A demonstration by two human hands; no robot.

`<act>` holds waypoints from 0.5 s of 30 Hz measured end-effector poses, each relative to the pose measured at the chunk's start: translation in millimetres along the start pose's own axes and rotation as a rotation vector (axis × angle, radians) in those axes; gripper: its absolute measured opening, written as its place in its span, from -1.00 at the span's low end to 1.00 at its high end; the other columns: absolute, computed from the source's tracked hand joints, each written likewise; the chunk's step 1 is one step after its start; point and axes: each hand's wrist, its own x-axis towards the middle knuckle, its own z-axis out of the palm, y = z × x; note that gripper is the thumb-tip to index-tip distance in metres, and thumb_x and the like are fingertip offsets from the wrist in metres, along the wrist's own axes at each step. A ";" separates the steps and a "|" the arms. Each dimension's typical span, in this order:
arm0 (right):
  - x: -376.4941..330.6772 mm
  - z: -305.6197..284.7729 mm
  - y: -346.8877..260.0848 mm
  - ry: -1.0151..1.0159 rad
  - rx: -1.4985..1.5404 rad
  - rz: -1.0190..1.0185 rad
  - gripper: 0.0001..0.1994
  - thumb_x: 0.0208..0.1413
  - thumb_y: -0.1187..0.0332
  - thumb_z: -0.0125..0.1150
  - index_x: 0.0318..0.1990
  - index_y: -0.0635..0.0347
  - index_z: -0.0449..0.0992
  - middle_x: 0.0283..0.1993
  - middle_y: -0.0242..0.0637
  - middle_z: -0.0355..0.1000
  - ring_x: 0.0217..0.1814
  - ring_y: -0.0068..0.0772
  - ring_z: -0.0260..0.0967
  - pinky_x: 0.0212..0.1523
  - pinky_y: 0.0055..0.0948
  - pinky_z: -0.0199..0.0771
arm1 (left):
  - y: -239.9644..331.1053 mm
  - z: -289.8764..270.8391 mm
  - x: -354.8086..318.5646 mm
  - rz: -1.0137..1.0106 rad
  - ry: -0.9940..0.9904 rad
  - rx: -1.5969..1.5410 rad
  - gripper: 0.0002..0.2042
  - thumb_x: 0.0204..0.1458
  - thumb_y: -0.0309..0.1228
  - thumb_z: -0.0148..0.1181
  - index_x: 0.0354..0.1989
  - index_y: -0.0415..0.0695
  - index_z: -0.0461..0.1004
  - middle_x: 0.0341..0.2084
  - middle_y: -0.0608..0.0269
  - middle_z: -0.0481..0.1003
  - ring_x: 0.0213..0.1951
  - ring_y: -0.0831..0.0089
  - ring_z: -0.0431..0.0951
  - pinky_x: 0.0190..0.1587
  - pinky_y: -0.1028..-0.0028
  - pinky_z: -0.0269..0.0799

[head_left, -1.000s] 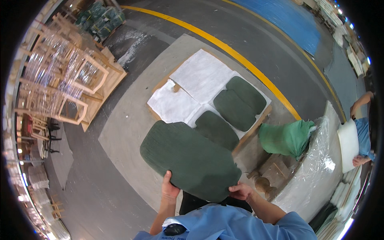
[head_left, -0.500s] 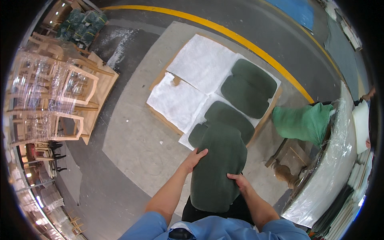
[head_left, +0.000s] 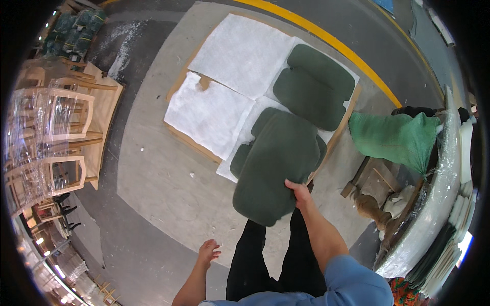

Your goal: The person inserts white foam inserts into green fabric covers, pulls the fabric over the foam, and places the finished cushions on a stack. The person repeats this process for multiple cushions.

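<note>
My right hand (head_left: 299, 194) grips the near edge of a dark green seat cushion (head_left: 275, 166), holding it out over a second green cushion (head_left: 249, 153) that lies on a low wooden board (head_left: 190, 139) covered with white padding sheets (head_left: 210, 115). A third green cushion (head_left: 312, 85) lies farther back on the same board. My left hand (head_left: 208, 252) hangs free at my side, fingers apart, holding nothing. My dark trousers show below the held cushion.
Plastic-wrapped wooden chairs (head_left: 48, 137) are stacked on the left. A green sack (head_left: 394, 137) sits on a wooden stool (head_left: 368, 176) to the right, beside a plastic-wrapped stack (head_left: 434, 204). A yellow floor line (head_left: 347, 56) runs behind the board.
My left hand has let go of the cushion and dropped to my side. The right hand alone now carries it forward over the board.
</note>
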 end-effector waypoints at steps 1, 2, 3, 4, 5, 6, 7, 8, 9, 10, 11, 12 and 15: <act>15.9 3.5 -2.4 -0.005 -0.019 -0.022 -0.14 0.10 0.23 0.56 0.50 0.20 0.19 0.41 -0.05 0.38 0.41 0.06 0.37 0.43 0.18 0.32 | -4.3 -1.0 3.2 -0.025 0.015 -0.002 -0.46 0.32 -0.08 0.24 0.37 -0.07 0.38 0.00 0.13 0.64 -0.21 0.32 0.71 -0.22 0.35 0.57; 32.4 1.9 -4.8 0.037 -0.104 0.031 -0.07 0.09 0.19 0.58 0.53 0.15 0.12 0.44 -0.04 0.34 0.44 0.07 0.33 0.43 0.24 0.28 | -6.8 0.7 7.9 -0.049 0.025 0.001 -0.47 0.32 -0.09 0.24 0.38 -0.07 0.38 0.01 0.13 0.64 -0.21 0.32 0.71 -0.21 0.35 0.57; 47.0 -1.6 -4.8 0.078 -0.186 0.093 -0.01 0.07 0.15 0.60 0.57 0.09 0.06 0.47 -0.04 0.30 0.47 0.07 0.29 0.42 0.30 0.24 | -10.6 3.7 10.0 -0.042 0.008 0.002 -0.45 0.33 -0.07 0.23 0.39 -0.07 0.36 0.03 0.12 0.63 -0.18 0.30 0.70 -0.18 0.32 0.58; 56.1 -6.5 -4.4 0.118 -0.266 0.153 0.06 0.06 0.12 0.62 0.60 0.04 -0.01 0.51 -0.03 0.25 0.50 0.08 0.25 0.42 0.36 0.20 | -12.5 8.4 13.1 -0.032 -0.010 0.004 -0.44 0.33 -0.06 0.23 0.40 -0.06 0.34 0.06 0.11 0.62 -0.16 0.29 0.70 -0.15 0.29 0.58; 63.8 -9.3 0.8 0.184 -0.456 0.244 0.21 0.01 0.03 0.65 0.65 -0.09 -0.19 0.56 -0.06 0.16 0.58 0.11 0.12 0.41 0.50 0.06 | -14.7 10.8 13.9 -0.022 -0.023 -0.007 -0.43 0.34 -0.05 0.22 0.41 -0.06 0.32 0.09 0.10 0.60 -0.13 0.28 0.70 -0.12 0.26 0.59; 65.8 -13.8 6.1 0.210 -0.473 0.218 0.20 0.01 0.05 0.65 0.66 -0.07 -0.16 0.56 -0.02 0.16 0.57 0.10 0.13 0.40 0.40 0.11 | -16.1 16.5 14.9 -0.004 -0.056 -0.024 -0.44 0.35 -0.06 0.22 0.41 -0.06 0.32 0.08 0.11 0.61 -0.14 0.29 0.70 -0.12 0.28 0.59; 64.0 -18.5 11.2 0.238 -0.489 0.187 0.19 0.00 0.06 0.65 0.66 -0.05 -0.13 0.56 0.02 0.16 0.56 0.08 0.15 0.39 0.30 0.17 | -16.7 26.0 16.2 0.018 -0.092 -0.038 -0.45 0.35 -0.08 0.21 0.41 -0.06 0.32 0.07 0.11 0.61 -0.14 0.31 0.70 -0.12 0.30 0.59; 59.5 -34.2 15.5 0.286 -0.501 0.145 0.17 0.00 0.08 0.66 0.66 -0.03 -0.10 0.56 0.06 0.16 0.55 0.07 0.16 0.37 0.21 0.22 | -12.3 40.2 19.3 0.043 -0.148 -0.042 -0.46 0.36 -0.09 0.21 0.42 -0.06 0.31 0.07 0.11 0.61 -0.14 0.32 0.70 -0.13 0.31 0.59; 51.4 -47.6 22.7 0.315 -0.484 0.136 0.16 0.01 0.10 0.65 0.65 -0.01 -0.08 0.50 0.05 0.23 0.48 0.03 0.22 0.32 0.19 0.26 | -7.7 53.2 19.7 0.036 -0.172 -0.034 -0.49 0.37 -0.14 0.20 0.40 -0.06 0.34 0.04 0.13 0.63 -0.13 0.37 0.69 -0.11 0.37 0.58; 40.5 -62.6 31.2 0.342 -0.455 0.130 0.14 0.02 0.12 0.64 0.65 0.01 -0.06 0.44 0.04 0.30 0.41 -0.02 0.29 0.26 0.17 0.31 | -1.4 64.6 17.9 0.053 -0.197 0.011 -0.50 0.37 -0.15 0.20 0.40 -0.06 0.36 0.03 0.14 0.63 -0.13 0.37 0.69 -0.11 0.38 0.58; 30.7 -67.9 34.9 0.360 -0.453 0.119 0.12 0.03 0.14 0.63 0.65 0.02 -0.05 0.38 0.04 0.37 0.34 -0.06 0.35 0.21 0.15 0.35 | 0.9 73.3 15.6 0.073 -0.226 0.028 -0.51 0.36 -0.15 0.21 0.39 -0.06 0.37 0.02 0.14 0.63 -0.13 0.38 0.69 -0.11 0.39 0.58; 16.2 -65.0 40.1 0.371 -0.440 0.174 0.07 0.04 0.16 0.62 0.62 0.06 0.01 0.26 -0.03 0.45 0.19 -0.14 0.40 0.12 0.05 0.40 | 1.4 76.8 10.8 0.086 -0.222 0.055 -0.51 0.36 -0.16 0.21 0.38 -0.07 0.38 0.02 0.15 0.64 -0.13 0.39 0.69 -0.10 0.39 0.58; -18.2 -79.7 35.5 0.389 -0.482 0.255 -0.06 0.12 0.14 0.55 0.58 0.09 0.11 0.07 -0.22 0.53 -0.02 -0.32 0.43 -0.03 -0.09 0.40 | 19.1 94.2 5.2 0.103 -0.230 0.079 -0.53 0.35 -0.19 0.22 0.37 -0.07 0.40 0.02 0.16 0.64 -0.15 0.41 0.69 -0.11 0.43 0.57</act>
